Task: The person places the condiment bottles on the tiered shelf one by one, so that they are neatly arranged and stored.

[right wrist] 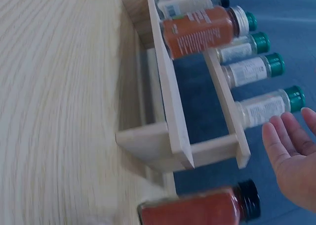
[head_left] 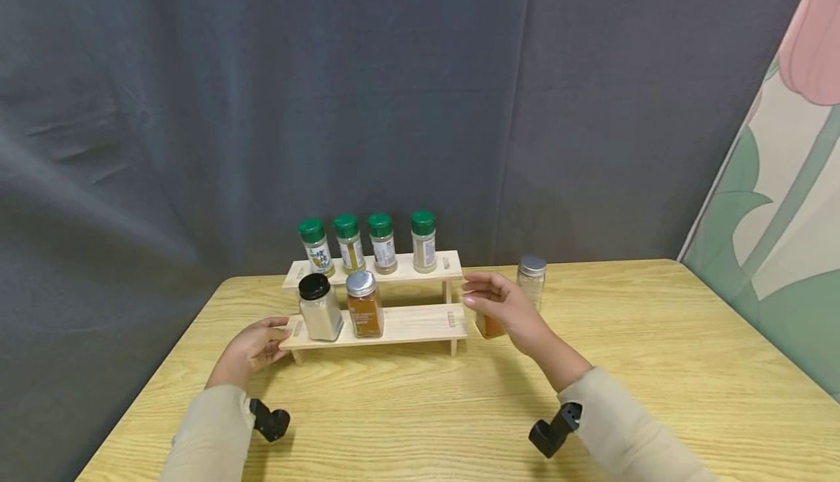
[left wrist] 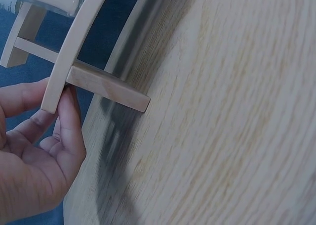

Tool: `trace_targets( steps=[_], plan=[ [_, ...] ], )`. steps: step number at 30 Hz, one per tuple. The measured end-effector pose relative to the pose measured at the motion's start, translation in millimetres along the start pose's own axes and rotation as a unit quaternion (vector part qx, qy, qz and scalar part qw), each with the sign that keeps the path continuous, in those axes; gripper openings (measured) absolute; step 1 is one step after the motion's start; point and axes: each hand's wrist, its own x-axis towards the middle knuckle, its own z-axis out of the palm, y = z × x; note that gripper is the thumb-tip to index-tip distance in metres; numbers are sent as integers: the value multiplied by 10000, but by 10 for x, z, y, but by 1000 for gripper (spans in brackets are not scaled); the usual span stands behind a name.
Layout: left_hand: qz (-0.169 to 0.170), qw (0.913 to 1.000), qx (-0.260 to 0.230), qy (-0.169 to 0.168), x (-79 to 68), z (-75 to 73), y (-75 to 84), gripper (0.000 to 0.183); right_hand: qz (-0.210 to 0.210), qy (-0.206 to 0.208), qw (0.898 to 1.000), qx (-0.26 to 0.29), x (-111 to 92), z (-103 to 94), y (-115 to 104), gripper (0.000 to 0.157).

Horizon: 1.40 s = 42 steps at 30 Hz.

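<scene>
A two-tier wooden rack [head_left: 416,323] stands on the table. My left hand [head_left: 251,347] pinches the left end of its lower shelf, with fingers above and below the board in the left wrist view. On that shelf are a black-capped jar of pale powder [head_left: 321,316] and a silver-capped jar of orange-brown spice [head_left: 364,314]. Several green-capped spice bottles [head_left: 424,249] line the upper shelf. My right hand [head_left: 508,311] hovers off the rack's right end, fingers extended and holding nothing. It partly hides a black-capped jar of red-orange spice [right wrist: 192,208] beside the rack.
A silver-capped clear jar [head_left: 531,283] stands on the wooden table [head_left: 407,416] behind the right hand. Dark curtain [head_left: 394,103] hangs along the table's back edge. At the far right is a flower-patterned panel [head_left: 787,197].
</scene>
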Motion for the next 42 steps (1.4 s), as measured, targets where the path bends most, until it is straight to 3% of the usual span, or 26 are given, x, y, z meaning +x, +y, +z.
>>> trace_targets(
  steps=[9, 16, 21, 30, 34, 36, 41, 42],
  plan=[
    [8, 9999, 110, 93, -20, -8, 6, 50, -15, 246, 9996, -143, -97, -336, -27, 45],
    [45, 10000, 80, -14, -2, -26, 6, 50, -249, 519, 9982, -175, -146, -649, 23, 24],
    [48, 9999, 40, -100, 1, -28, -6, 50, -141, 704, 9971, -259, -148, -825, 91, 34],
    [69, 9999, 17, -104, 5, -4, -1, 52, -222, 974, 9948, 216, -110, -1022, 222, 27],
    [66, 9999, -22, -156, -7, -2, -1, 54, -199, 1013, 9946, 76, -50, -1137, 375, 35],
    [55, 9999, -23, -146, -8, -5, -3, 54, -297, 953, 9943, 376, 22, -1278, 579, 34],
    [20, 9999, -24, -128, -1, -9, 2, 53, -1, 1148, 9934, 83, 81, -1343, 675, 37],
    [13, 9999, -24, -109, 2, -8, 3, 53, 183, 1240, 9919, -226, 69, -1298, 612, 42]
  ],
)
